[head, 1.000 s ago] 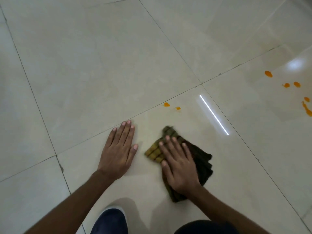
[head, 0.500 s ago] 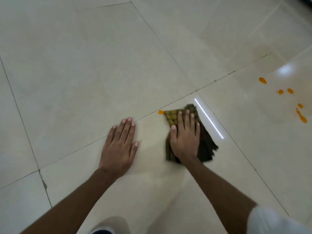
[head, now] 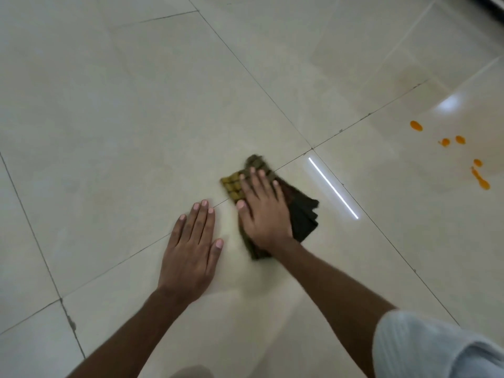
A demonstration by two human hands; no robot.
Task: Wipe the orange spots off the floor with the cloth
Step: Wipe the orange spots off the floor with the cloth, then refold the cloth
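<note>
One cloth (head: 300, 214), pinned flat under right hand (head: 263, 211); left hand (head: 191, 252) beside, spread flat, grasping nothing. Glossy tiled floor (head: 109, 105); orange spots (head: 461, 154) well right.

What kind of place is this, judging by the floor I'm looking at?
Probably an indoor room, perhaps in a home. The large glossy beige floor tiles with thin dark grout lines mirror a strip-shaped ceiling light as a bright white reflection. No walls or furniture are in view, so I cannot tell which room.

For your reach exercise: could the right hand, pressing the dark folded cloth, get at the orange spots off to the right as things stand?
Probably yes: bare tiled floor lies between the right hand with its dark folded cloth and the orange spots.
</note>
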